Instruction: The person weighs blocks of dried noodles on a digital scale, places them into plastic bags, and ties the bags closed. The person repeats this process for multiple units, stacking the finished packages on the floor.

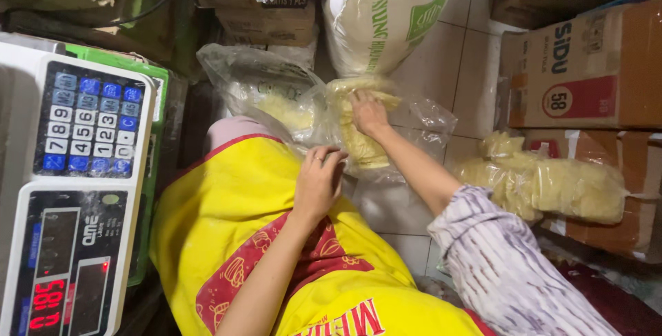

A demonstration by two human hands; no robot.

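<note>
- Head view gives me a clear plastic bag (pixel 324 112) on the tiled floor (pixel 476 67), holding pale yellow, crumbly-looking pieces.
- My right hand (pixel 368 113) is curled closed around a yellow clump (pixel 362 144) inside that bag.
- My left hand (pixel 319 181) pinches the bag's crinkled edge over my yellow apron (pixel 227 205).
- I see brown cardboard boxes (pixel 586 67) at right, a filled clear bag (pixel 552 184) resting against them.
- A white sack (pixel 379 12) with green print stands behind; a white scale (pixel 69 191) with blue keys sits at left.
</note>
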